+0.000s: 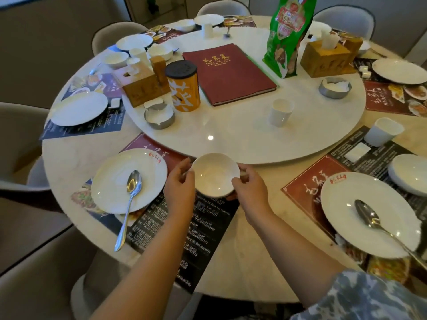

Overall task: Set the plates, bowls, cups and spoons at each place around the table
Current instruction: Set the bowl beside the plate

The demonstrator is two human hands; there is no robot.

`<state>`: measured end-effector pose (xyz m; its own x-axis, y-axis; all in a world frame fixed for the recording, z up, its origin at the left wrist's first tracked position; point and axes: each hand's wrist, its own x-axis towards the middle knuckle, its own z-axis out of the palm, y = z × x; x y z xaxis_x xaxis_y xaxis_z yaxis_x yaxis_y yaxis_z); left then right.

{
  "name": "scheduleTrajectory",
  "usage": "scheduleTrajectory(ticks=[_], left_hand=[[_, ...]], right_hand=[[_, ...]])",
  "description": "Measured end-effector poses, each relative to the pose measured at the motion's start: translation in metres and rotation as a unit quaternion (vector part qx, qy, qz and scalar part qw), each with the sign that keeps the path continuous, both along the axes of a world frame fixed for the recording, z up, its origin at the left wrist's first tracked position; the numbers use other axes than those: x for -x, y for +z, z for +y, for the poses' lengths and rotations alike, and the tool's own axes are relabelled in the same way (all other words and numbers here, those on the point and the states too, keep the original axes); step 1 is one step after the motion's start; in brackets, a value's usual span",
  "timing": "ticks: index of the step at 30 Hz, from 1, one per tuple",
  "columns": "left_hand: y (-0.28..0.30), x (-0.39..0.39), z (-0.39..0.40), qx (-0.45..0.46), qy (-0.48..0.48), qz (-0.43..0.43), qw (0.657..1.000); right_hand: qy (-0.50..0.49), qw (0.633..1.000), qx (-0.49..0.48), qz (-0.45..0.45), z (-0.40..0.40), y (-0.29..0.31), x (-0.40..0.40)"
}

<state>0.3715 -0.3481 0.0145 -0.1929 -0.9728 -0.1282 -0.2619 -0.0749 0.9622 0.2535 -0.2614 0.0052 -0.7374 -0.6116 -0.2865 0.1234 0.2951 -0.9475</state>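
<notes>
A small white bowl (215, 173) is held between both hands over the near placemat, just in front of the turntable's edge. My left hand (179, 187) grips its left rim and my right hand (250, 189) grips its right side. To the left lies a white plate (111, 185) with a metal spoon (130, 199) across it. At the right, another plate (346, 218) carries a spoon (369, 218). A white cup (280, 112) stands on the turntable; a second cup (383, 131) and a bowl (409, 174) are at the right place.
The turntable (242, 135) carries a red menu (228, 72), an orange canister (183, 86), a green bag (286, 35), two wooden tissue boxes (323, 58), and ashtrays (159, 116). More plates, bowls and cups sit at the far places. Grey chairs (20, 144) ring the table.
</notes>
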Motion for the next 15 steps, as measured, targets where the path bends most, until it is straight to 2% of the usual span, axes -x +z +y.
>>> scheduleTrajectory(ticks=[8,12,15], left_hand=[[-0.023,-0.085,0.027,-0.002,0.044,-0.038,0.998],[-0.028,-0.101,0.033,0.006,0.033,-0.061,0.998],[-0.03,-0.103,0.033,0.028,0.003,-0.112,0.993]], right_hand=[[0.062,0.997,-0.042,-0.001,0.019,-0.021,-0.074],[0.061,0.997,-0.05,0.019,0.023,-0.024,-0.09],[0.06,0.996,-0.058,0.026,0.027,-0.026,-0.094]])
